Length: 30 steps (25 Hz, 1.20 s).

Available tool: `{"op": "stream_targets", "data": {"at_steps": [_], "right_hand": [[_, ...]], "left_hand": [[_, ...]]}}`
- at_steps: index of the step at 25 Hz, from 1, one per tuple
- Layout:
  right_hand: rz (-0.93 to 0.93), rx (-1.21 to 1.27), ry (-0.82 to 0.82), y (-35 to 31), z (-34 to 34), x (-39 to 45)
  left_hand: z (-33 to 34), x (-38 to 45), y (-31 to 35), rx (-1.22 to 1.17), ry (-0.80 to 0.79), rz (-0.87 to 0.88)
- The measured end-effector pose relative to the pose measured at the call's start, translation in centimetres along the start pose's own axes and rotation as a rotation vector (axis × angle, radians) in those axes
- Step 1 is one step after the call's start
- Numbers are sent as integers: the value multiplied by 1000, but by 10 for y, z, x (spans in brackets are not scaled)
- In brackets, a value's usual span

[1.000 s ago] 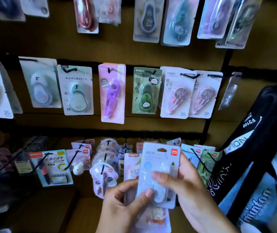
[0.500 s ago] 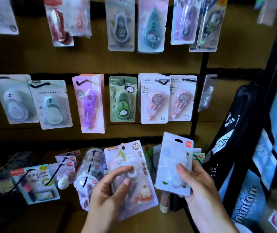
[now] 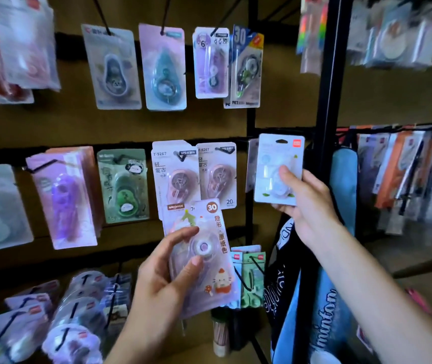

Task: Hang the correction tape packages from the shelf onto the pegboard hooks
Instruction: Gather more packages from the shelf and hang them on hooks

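Observation:
My right hand point(image 3: 306, 208) grips a pale white-blue correction tape package point(image 3: 272, 158) and holds it up at the right end of the middle pegboard row, beside a black upright post point(image 3: 327, 101). Its hang hole is level with the row's hooks. My left hand point(image 3: 167, 274) grips a pink correction tape package point(image 3: 209, 258) marked 30, with a cat picture, held lower in front of the board. Behind it hang two peach packages point(image 3: 217, 174) on the middle row.
Purple point(image 3: 62, 195) and green point(image 3: 123, 185) packages hang left on the middle row, with more rows above. Several packages point(image 3: 78, 311) sit on hooks at lower left. A black and blue bag point(image 3: 309, 298) hangs at lower right. Another rack point(image 3: 406, 166) of goods stands right.
My right hand has lifted the white-blue package up and right to the middle row's end. My left hand has raised the pink package slightly. The view has swung to the right.

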State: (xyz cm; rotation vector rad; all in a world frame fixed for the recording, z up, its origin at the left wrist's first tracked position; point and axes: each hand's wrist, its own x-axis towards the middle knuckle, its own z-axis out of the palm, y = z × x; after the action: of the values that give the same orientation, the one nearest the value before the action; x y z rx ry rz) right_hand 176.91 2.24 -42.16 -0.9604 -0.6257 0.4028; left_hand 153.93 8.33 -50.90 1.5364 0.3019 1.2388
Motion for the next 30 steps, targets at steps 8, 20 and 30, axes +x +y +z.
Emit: {"op": "stream_targets", "data": {"at_steps": [8, 20, 30], "right_hand": [[59, -26, 26, -3, -8, 4], [596, 50, 91, 65, 32, -42], [237, -317, -847, 126, 188, -231]], "left_hand": [[-3, -6, -12, 14, -25, -37], [-61, -30, 15, -84, 305, -103], [-192, -79, 59, 235, 557, -121]]}}
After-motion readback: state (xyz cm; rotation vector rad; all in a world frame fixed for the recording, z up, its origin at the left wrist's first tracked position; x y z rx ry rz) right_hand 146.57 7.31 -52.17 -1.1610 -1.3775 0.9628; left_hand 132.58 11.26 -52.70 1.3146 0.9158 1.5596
